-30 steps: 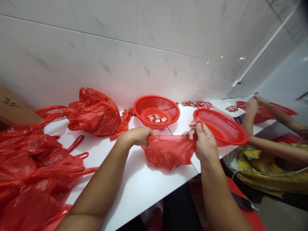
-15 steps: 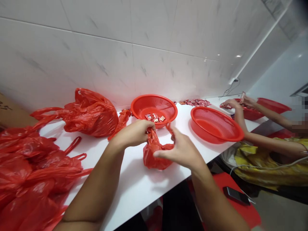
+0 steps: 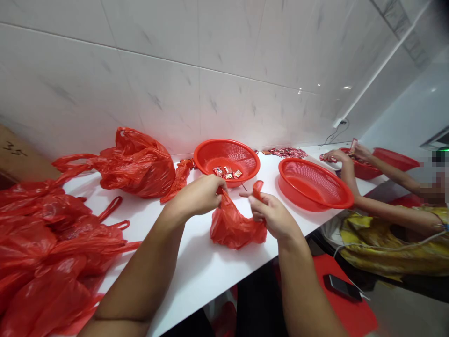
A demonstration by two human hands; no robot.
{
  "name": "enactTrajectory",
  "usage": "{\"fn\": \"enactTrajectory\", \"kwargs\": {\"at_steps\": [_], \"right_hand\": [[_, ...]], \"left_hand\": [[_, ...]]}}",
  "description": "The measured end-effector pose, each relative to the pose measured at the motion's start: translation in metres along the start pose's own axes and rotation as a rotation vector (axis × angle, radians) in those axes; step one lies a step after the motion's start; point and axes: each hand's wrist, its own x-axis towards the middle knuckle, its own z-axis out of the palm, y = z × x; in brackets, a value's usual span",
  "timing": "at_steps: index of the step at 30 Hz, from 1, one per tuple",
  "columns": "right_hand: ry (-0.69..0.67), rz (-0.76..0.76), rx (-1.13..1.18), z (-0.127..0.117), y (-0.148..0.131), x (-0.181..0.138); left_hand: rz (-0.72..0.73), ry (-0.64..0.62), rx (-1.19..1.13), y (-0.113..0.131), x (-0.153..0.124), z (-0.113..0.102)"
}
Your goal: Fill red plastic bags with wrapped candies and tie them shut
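Note:
A small red plastic bag [image 3: 236,228] rests on the white table [image 3: 196,276] in front of me, its top pulled apart between my hands. My left hand [image 3: 205,193] is closed on the bag's left side near the top. One of its handles is gripped by my right hand [image 3: 268,210], with the index finger pointing left. What the bag contains is hidden. Just behind it stands a red mesh basket [image 3: 227,146] with several small wrapped packets [image 3: 228,174] at the bottom.
Red bags [image 3: 52,252] pile up on the left, beside a large full bag [image 3: 140,164]. A second red basket [image 3: 314,201] stands right. Packets [image 3: 287,152] lie along the wall. A co-worker's hands [image 3: 338,157] handle packets at far right. A phone [image 3: 343,286] lies on a red stool [image 3: 351,313].
My right hand has closed on the bag's handle and turned, its thumb no longer spread over the bag. The bag's top is stretched wider to the right. My left hand has barely moved.

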Motion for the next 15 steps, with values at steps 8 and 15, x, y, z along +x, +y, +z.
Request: {"fn": "enactTrajectory", "kwargs": {"at_steps": [8,15], "right_hand": [[-0.182,0.051,0.366,0.037,0.007,-0.025],[0.024,0.147,0.297,0.066,0.036,-0.003]], "left_hand": [[-0.113,0.101,0.153,0.004,0.003,0.004],[0.008,0.064,0.098,0.028,-0.013,0.014]]}}
